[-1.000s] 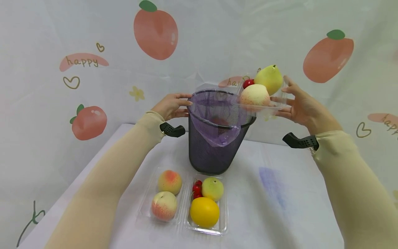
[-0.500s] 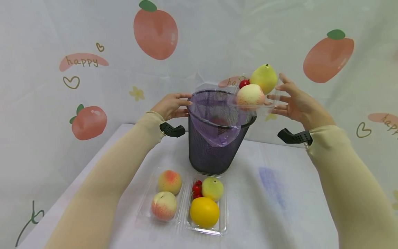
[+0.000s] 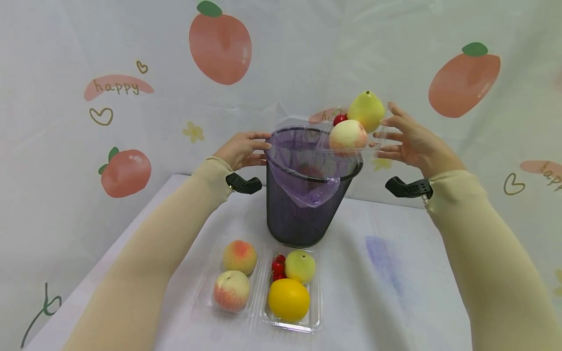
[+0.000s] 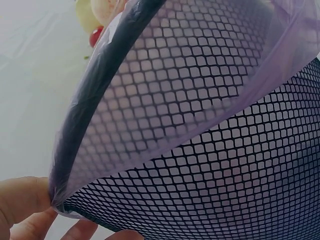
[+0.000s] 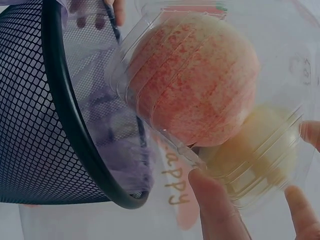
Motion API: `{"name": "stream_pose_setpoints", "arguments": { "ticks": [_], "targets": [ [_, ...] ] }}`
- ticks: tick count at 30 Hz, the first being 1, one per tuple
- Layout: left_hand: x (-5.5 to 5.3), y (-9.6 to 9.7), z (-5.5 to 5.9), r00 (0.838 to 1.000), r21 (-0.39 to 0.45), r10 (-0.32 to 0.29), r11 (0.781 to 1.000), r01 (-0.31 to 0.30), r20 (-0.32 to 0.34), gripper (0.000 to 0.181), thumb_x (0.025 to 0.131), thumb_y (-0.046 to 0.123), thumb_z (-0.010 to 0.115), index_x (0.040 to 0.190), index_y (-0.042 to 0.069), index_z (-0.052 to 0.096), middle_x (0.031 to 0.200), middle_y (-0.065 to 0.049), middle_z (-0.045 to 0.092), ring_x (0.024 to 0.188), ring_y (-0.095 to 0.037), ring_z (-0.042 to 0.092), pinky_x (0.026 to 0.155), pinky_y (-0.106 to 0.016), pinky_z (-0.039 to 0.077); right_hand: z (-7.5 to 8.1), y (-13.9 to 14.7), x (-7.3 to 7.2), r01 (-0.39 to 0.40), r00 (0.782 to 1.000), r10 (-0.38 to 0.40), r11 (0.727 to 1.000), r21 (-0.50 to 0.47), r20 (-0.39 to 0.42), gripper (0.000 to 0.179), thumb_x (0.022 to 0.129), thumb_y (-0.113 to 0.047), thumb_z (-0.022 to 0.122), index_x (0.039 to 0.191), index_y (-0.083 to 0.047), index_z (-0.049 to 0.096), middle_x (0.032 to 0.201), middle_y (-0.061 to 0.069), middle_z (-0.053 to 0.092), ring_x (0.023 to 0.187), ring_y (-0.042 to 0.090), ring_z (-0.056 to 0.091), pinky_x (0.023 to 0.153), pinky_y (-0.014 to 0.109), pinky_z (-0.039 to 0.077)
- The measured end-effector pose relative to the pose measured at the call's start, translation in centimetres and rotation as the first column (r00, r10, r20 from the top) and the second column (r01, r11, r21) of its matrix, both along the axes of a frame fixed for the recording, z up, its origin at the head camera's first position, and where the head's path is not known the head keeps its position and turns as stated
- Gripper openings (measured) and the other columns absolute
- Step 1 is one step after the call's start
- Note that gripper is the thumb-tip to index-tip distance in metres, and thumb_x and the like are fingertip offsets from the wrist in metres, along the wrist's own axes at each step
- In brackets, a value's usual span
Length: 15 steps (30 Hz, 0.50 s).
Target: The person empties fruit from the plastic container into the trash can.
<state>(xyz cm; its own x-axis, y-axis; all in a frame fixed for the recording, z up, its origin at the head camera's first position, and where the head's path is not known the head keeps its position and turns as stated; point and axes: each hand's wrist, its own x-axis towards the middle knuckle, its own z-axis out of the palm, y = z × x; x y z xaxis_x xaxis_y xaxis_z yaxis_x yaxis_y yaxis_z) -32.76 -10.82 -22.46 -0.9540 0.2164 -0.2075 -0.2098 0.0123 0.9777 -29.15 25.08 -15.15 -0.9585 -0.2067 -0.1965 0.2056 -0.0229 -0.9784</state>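
My left hand (image 3: 243,148) pinches the rim of a black wire-mesh wastebasket (image 3: 291,219) at its left side. A thin purple bag (image 3: 309,195) lines the basket and folds over the rim. With my right hand (image 3: 417,144) I grip a clear plastic container (image 3: 323,145) above the basket's right side. It holds a yellow pear (image 3: 366,111), a pale peach (image 3: 348,135) and a red cherry (image 3: 339,119). The container is tilted. In the right wrist view, my thumb (image 5: 212,200) presses its wall beside the peach (image 5: 195,75).
Before the basket, one clear container (image 3: 204,292) holds two peaches (image 3: 232,290). Next to it, another container (image 3: 317,312) holds a yellow fruit (image 3: 289,299), a greenish round fruit (image 3: 300,266) and red cherries (image 3: 278,265). A printed cloth (image 3: 307,58) hangs behind. Something reddish shows inside the basket.
My right hand has moved left with the container, bringing the fruit further over the basket's mouth. The left hand and the basket have stayed in place.
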Motion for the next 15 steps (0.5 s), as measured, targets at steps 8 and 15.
{"name": "stream_pose_setpoints", "arguments": {
  "ticks": [8,15],
  "targets": [
    [-0.04,0.03,-0.11,1.0,0.005,0.0,1.0,0.0,0.001,0.048,0.096,0.006,0.058,0.143,0.013,0.047,0.126,-0.005,0.049,0.107,-0.027,0.058,0.101,-0.039,0.051,0.2,-0.49,-0.3,0.004,1.0,-0.004,1.0,0.026,0.006,0.075,0.095,-0.029,0.063,0.142,-0.064,0.017,0.163,0.008,-0.003,0.084,0.021,0.068,0.076,0.034,0.061],
    [-0.11,0.02,-0.06,1.0,-0.004,0.004,1.0,-0.004,-0.001,0.048,0.096,0.007,0.059,0.143,0.014,0.048,0.125,-0.004,0.05,0.107,-0.026,0.059,0.099,-0.037,0.052,0.38,-0.99,-0.67,0.0,1.0,0.0,0.998,0.061,-0.004,0.076,0.095,-0.028,0.063,0.143,-0.063,0.015,0.163,0.009,-0.004,0.098,0.028,0.065,0.082,0.037,0.06]
  ]
}}
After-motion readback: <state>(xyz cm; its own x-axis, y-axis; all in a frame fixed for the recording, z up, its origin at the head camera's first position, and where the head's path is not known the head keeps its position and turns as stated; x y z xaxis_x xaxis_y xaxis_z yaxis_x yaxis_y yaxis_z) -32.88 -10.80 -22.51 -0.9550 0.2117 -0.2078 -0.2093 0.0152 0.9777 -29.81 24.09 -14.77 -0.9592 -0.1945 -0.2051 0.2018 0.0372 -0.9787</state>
